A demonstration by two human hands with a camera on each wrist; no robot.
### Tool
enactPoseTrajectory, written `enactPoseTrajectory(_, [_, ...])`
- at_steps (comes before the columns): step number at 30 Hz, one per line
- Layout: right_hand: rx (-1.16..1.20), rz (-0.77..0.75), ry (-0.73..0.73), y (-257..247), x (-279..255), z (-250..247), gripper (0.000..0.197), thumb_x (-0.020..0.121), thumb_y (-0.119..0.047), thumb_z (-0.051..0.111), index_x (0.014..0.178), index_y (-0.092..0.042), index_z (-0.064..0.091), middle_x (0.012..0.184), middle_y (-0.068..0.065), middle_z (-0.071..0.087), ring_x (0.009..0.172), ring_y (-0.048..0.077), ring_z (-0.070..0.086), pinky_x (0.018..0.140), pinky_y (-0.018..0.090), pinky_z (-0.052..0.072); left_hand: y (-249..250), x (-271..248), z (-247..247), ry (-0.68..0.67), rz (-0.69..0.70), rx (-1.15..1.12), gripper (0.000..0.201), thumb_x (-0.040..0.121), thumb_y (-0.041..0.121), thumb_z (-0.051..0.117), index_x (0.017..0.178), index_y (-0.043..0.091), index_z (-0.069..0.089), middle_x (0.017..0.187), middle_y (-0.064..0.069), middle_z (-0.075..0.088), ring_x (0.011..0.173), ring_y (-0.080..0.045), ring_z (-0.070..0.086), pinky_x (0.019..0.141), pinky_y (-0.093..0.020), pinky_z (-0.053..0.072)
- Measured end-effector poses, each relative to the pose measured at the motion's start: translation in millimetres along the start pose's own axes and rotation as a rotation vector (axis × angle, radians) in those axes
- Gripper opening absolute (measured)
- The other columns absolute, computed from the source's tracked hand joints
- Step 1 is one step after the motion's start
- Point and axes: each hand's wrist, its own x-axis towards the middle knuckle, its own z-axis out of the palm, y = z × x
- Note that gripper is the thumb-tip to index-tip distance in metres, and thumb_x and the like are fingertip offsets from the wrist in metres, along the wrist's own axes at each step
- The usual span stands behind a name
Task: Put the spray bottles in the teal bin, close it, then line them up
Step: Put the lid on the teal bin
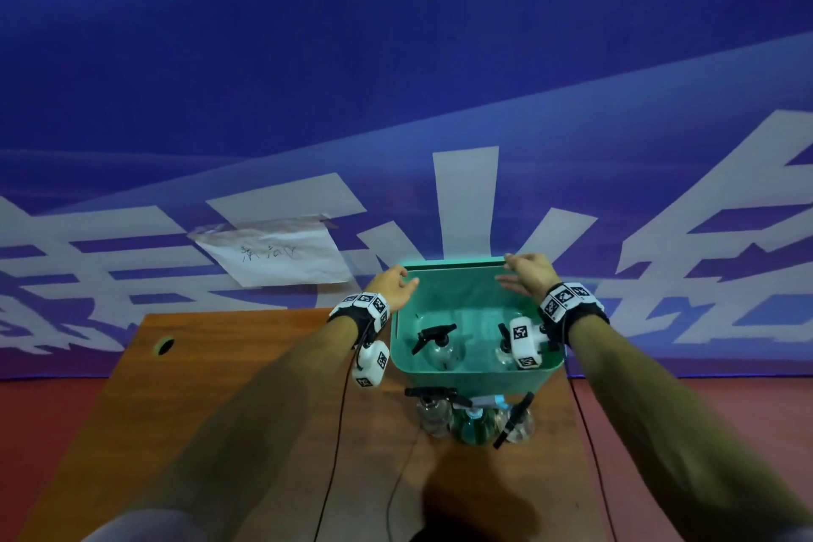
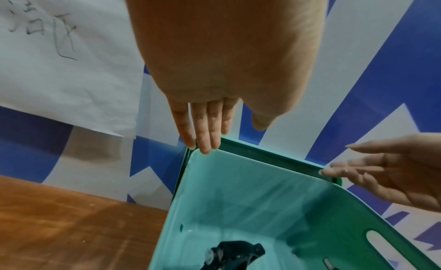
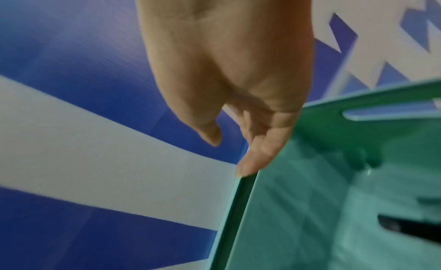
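Your forearms reached out over the wooden table [image 1: 246, 365], each wrist banded with black-and-white marker blocks. Just in front of you, three spray bottles [image 1: 473, 416] stood close together on the table against the near wall of the teal bin [image 1: 475, 376]: two clear ones with black trigger heads and, between them, one holding blue-green liquid. Inside the bin stood two more clear bottles with black triggers, one on the left [image 1: 435, 343] and one on the right, partly hidden behind your wrist camera. Your left hand [image 1: 393, 284] lay with fingers [image 2: 205, 134] straight, their tips touching the far left corner of the bin's lid [image 2: 269, 155], which stood upright along the back edge. Your right hand [image 1: 525, 273] was likewise relaxed, its fingertips [image 3: 248, 164] resting against the lid's far right corner; neither hand curled round anything. Behind the bin hung a blue banner [image 1: 396, 57] with large white characters, cropped too much to read, and a sheet of paper [image 1: 272, 253] taped to it carried handwritten characters that I cannot make out with certainty.
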Motion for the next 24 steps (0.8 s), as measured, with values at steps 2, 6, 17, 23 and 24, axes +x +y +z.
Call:
enactPoseTrajectory(2, [0.161, 0.074, 0.087, 0.1, 11.4, 4.7, 0.043, 0.101, -0.01, 0.057, 0.136, 0.01, 0.044, 0.124, 0.032, 0.061, 0.075, 0.029, 0.069, 0.056, 0.031, 0.061, 3.0, 14.3, 0.2, -0.013, -0.006, -0.002, 0.052, 0.1, 0.049, 0.047, 0.137, 0.014, 0.047, 0.122, -0.005, 0.064, 0.107, -0.025, 0.063, 0.092, -0.037, 0.05])
enactPoseTrajectory(6, [0.348, 0.196, 0.151, 0.2, 29.5, 9.9, 0.028, 0.1, -0.004, 0.055, 0.126, 0.005, 0.049, 0.085, 0.023, 0.069, 0.068, 0.025, 0.067, 0.067, 0.031, 0.06, 5.8, 40.0, -1.4, -0.053, 0.0, -0.029, 0.056, 0.101, 0.045, 0.049, 0.146, 0.012, 0.043, 0.132, -0.007, 0.063, 0.121, -0.028, 0.059, 0.102, -0.039, 0.047])
enactPoseTrajectory(17, [0.297, 0.122, 0.33, 11.7, 54.6, 25.1, 0.007, 0.097, 0.005, 0.053, 0.095, 0.011, 0.057, 0.069, 0.019, 0.065, 0.055, 0.02, 0.058, 0.046, 0.028, 0.048, -8.5, 50.5, 4.3, -0.052, 0.029, -0.059, 0.046, 0.099, 0.035, 0.053, 0.144, 0.025, 0.05, 0.133, -0.003, 0.063, 0.117, -0.026, 0.063, 0.101, -0.039, 0.051])
enactPoseTrajectory(23, [0.206, -0.022, 0.377, 8.6, 47.4, 33.8, 0.027, 0.101, -0.006, 0.051, 0.074, -0.009, 0.051, 0.068, 0.011, 0.066, 0.049, 0.014, 0.052, 0.046, 0.025, 0.039, -9.3, 36.7, 1.8, 0.007, 0.076, -0.094, 0.05, 0.099, 0.033, 0.054, 0.148, 0.03, 0.043, 0.141, -0.001, 0.057, 0.114, -0.02, 0.063, 0.097, -0.04, 0.054])
enactPoseTrajectory(24, [0.195, -0.039, 0.382, 6.2, 45.2, 33.1, 0.024, 0.101, -0.007, 0.052, 0.077, -0.009, 0.051, 0.068, 0.011, 0.066, 0.048, 0.012, 0.053, 0.046, 0.025, 0.039, -8.0, 33.7, -0.2, 0.032, 0.089, -0.105, 0.048, 0.099, 0.031, 0.054, 0.147, 0.031, 0.044, 0.138, 0.0, 0.058, 0.108, -0.018, 0.064, 0.092, -0.038, 0.055])
